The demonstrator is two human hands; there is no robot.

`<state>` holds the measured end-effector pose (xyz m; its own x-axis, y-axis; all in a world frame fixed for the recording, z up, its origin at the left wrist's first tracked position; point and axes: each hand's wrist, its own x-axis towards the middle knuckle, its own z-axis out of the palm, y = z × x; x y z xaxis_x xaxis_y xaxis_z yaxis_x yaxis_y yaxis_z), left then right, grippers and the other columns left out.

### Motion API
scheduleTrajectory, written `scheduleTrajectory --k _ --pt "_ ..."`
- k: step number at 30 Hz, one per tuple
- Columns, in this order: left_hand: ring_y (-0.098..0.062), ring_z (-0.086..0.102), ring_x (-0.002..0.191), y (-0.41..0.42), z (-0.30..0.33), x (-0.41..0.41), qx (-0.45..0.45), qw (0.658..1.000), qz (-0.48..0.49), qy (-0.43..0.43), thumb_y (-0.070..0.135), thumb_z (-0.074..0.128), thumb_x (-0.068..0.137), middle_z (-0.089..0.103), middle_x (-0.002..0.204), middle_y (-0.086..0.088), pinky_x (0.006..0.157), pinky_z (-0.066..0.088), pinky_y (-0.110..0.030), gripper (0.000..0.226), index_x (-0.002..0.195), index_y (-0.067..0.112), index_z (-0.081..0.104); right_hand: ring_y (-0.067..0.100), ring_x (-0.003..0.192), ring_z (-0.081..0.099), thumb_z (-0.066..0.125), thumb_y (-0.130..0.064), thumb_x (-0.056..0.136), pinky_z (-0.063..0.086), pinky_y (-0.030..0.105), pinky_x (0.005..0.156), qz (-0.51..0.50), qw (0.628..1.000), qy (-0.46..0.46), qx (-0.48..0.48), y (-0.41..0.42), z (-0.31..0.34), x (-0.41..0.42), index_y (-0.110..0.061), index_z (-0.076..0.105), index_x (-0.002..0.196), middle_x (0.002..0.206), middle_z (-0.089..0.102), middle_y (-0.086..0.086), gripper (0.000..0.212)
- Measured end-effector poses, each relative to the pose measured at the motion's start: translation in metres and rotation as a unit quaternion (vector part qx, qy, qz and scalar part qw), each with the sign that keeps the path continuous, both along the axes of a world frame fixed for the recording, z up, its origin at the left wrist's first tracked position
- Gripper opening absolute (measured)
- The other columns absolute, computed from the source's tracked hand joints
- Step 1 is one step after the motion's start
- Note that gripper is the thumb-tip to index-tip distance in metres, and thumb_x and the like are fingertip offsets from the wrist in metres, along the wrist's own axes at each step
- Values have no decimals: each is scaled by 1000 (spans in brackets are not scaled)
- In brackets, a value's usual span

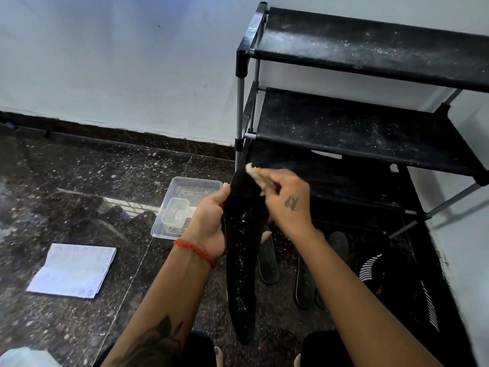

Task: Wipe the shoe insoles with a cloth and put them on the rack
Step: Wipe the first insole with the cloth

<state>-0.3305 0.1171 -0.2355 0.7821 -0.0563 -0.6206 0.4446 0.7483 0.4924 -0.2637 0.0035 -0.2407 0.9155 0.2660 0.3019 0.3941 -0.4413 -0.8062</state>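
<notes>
My left hand [209,221] grips a long black insole [242,260] at its middle, holding it upright above the floor; white specks dot its surface. My right hand [287,201] pinches a small pale cloth [255,173] and presses it against the insole's upper end. Two more black insoles [268,260] [305,282] lie on the dark floor just right of the held one. The black shoe rack [357,128] stands at the right against the wall, its fabric shelves dusty and bare.
A clear plastic tray [195,184] holding a smaller clear container [176,211] sits on the floor left of my hands. A white paper sheet [74,270] lies at the left. A black and white striped shoe [391,282] rests under the rack.
</notes>
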Motion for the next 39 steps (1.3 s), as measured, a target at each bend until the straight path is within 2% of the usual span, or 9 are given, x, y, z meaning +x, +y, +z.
scheduleTrajectory --k 5,8,11,15,21,25,29,35,39 --pt "-34 66 82 2 -2 -1 4 1000 14 2 52 28 97 71 91 -17 81 45 -54 57 100 9 66 10 82 62 60 0 79 48 15 78 106 993 12 -54 0 -1 -3 -20 74 97 90 69 0 30" --pt "-38 63 89 2 0 -1 14 1000 20 13 52 29 97 69 97 -21 88 41 -55 59 101 6 66 8 76 62 53 8 76 48 11 72 32 991 52 -115 -15 -2 6 -20 76 88 92 67 -3 38" --pt "-41 59 101 0 2 0 9 1000 22 18 53 29 96 65 109 -25 92 38 -56 60 107 4 63 4 85 61 57 5 81 43 7 77 -64 997 -3 -31 -14 1 7 -17 74 91 96 68 -1 30" --pt "-36 61 95 -3 1 0 5 1000 26 11 52 29 97 69 99 -19 87 41 -55 57 104 8 65 5 88 59 62 4 79 37 -3 78 13 1000 20 5 2 -1 -1 -14 73 98 99 69 2 28" --pt "-33 70 67 -2 1 -1 15 999 37 1 52 26 98 71 84 -19 80 44 -50 65 89 5 69 7 85 63 58 12 68 49 16 83 153 985 53 -54 -4 3 0 -13 76 84 90 72 0 36" --pt "-41 61 95 1 3 0 18 999 36 19 54 27 97 69 99 -23 87 40 -56 63 103 5 65 10 82 62 59 9 70 48 14 73 40 991 52 -116 -18 3 8 -16 76 81 91 70 0 32" --pt "-40 63 91 0 5 0 9 999 40 9 54 28 97 70 94 -23 87 40 -57 62 100 4 65 -2 85 60 61 4 78 45 5 80 -15 1000 21 10 -8 3 6 -17 73 94 95 69 -7 29" --pt "-26 69 55 -2 3 0 29 999 36 -22 49 21 100 70 67 -16 47 56 -34 59 93 5 60 5 89 62 63 8 73 43 6 82 145 989 5 -1 10 0 -12 -12 74 98 96 71 3 33" --pt "-29 70 59 2 5 -1 3 999 44 -29 50 19 99 71 73 -19 45 56 -42 62 97 4 60 7 82 63 56 16 66 54 20 74 222 974 24 -28 -2 6 -7 -11 76 85 87 72 4 38"
